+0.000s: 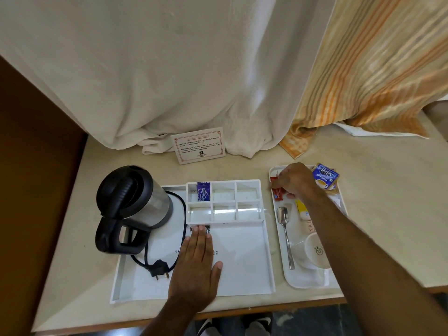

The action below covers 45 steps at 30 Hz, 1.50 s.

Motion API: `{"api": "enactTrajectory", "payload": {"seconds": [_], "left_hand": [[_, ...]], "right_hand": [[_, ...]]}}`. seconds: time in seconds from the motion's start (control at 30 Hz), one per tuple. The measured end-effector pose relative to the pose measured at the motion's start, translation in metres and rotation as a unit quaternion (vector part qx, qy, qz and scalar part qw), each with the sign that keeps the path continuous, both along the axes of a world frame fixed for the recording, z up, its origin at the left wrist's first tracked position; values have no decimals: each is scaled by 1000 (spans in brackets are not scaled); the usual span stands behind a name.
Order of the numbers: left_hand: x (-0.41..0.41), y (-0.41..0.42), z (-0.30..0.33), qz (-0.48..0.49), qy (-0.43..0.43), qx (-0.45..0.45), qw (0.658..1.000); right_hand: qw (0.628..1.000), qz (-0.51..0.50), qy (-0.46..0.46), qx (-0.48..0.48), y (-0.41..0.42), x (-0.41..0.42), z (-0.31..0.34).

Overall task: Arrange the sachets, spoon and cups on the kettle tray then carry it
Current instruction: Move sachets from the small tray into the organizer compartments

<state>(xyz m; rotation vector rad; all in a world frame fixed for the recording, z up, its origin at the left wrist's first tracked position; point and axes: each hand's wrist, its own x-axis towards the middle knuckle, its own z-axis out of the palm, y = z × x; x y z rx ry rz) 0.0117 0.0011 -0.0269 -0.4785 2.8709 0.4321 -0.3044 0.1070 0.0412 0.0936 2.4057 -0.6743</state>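
The white kettle tray (244, 284) lies on the table with a black and steel kettle (135, 202) at its left. Its compartment box holds one purple sachet (203, 191) in the top-left cell. My left hand (197, 260) rests flat on the tray floor, fingers together. To the right, a smaller white tray (304, 282) carries a spoon (286, 235), white cups (312, 251), a yellow sachet (301, 209) and blue Tetley tea bags (324, 177). My right hand (297, 181) pinches red sachets (276, 190) at that tray's far end.
The kettle's black cord and plug (158, 267) lie on the tray floor by my left hand. A printed card (198, 145) stands at the back. White and orange-striped curtains (218, 69) hang down onto the table. A brown wall is at the left.
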Motion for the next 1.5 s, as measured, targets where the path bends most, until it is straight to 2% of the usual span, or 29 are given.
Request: {"api": "enactTrajectory", "payload": {"seconds": [0.23, 0.4, 0.53, 0.63, 0.7, 0.8, 0.93, 1.03, 1.13, 1.3, 1.43, 1.5], "left_hand": [[2, -1, -5, 1, -4, -4, 1000], [2, -2, -6, -5, 4, -5, 1000], [2, -2, -8, -7, 8, -11, 1000], [3, -3, -8, -5, 9, -11, 1000], [3, -2, -8, -4, 7, -9, 1000], [3, -2, -9, 0, 7, -7, 1000], [2, -2, -9, 0, 4, -12, 1000], [2, -1, -9, 5, 3, -14, 1000], [2, -1, -9, 3, 7, -11, 1000], [3, -1, -8, -7, 18, -12, 1000], [2, -1, -9, -7, 25, -18, 1000], [2, -1, -8, -5, 27, -19, 999]], "right_hand": [[1000, 14, -2, 1, -1, 3, 0], [999, -26, -28, -39, 4, 0, -3], [994, -86, -11, -67, 11, -6, -5], [991, -100, -44, -79, 16, -6, -6], [993, -59, -54, -87, 21, -5, -8], [998, 50, 6, -42, 23, -3, -9], [995, 88, 52, -14, 20, 3, -10], [984, 153, 93, 10, 19, 5, -13], [979, 173, 110, 17, 17, 7, -12], [982, 169, 73, 41, 13, 7, -7], [974, 186, 102, 83, 14, 8, -4], [973, 192, 110, 73, 14, 9, -4]]}}
